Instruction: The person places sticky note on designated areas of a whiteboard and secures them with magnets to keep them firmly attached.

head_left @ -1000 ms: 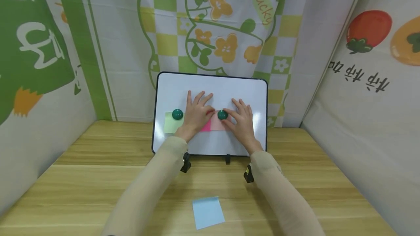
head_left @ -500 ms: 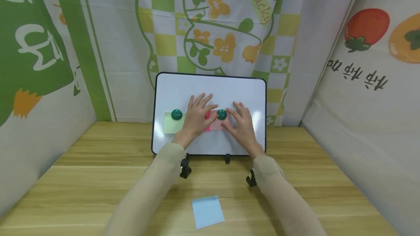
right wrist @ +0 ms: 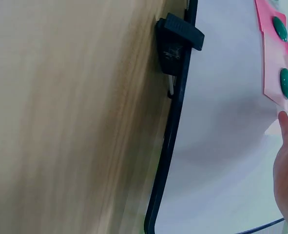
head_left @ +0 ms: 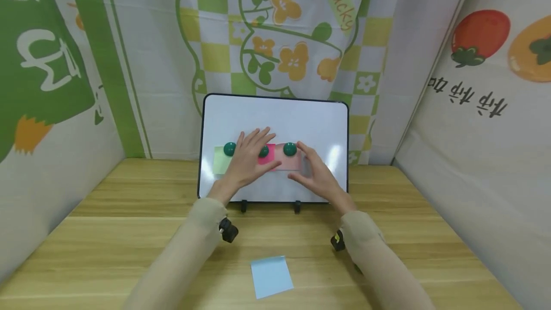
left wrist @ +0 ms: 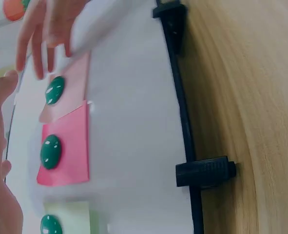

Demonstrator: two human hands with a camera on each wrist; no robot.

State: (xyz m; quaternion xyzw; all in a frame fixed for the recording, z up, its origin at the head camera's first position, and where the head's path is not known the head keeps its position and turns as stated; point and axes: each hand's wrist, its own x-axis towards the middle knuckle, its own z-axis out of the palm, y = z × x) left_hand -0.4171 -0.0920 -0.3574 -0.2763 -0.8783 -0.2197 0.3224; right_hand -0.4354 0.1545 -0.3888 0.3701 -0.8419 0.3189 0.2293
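A whiteboard point(head_left: 310, 121) with a dark frame stands on the table and bears three sticky notes in a row. Left is a green note point(head_left: 221, 164), in the middle a bright pink note point(left wrist: 73, 151), at right a pale pink note point(head_left: 285, 162). Each has a round green magnet point(head_left: 290, 149) near its top. My left hand point(head_left: 246, 160) hangs before the board with fingers spread, partly covering the green and bright pink notes in the head view. My right hand point(head_left: 317, 173) is beside the pale pink note, thumb and index finger apart. Neither hand holds anything.
A light blue sticky note point(head_left: 272, 277) lies on the wooden table point(head_left: 129, 252) between the forearms. Black clip feet point(left wrist: 204, 173) hold the board's lower edge. A printed curtain point(head_left: 297, 27) hangs behind it.
Both hands have drawn apart and back from the pale pink note and its magnet. The right fingers have let go of that magnet. The left hand moved left, uncovering the bright pink note's magnet.
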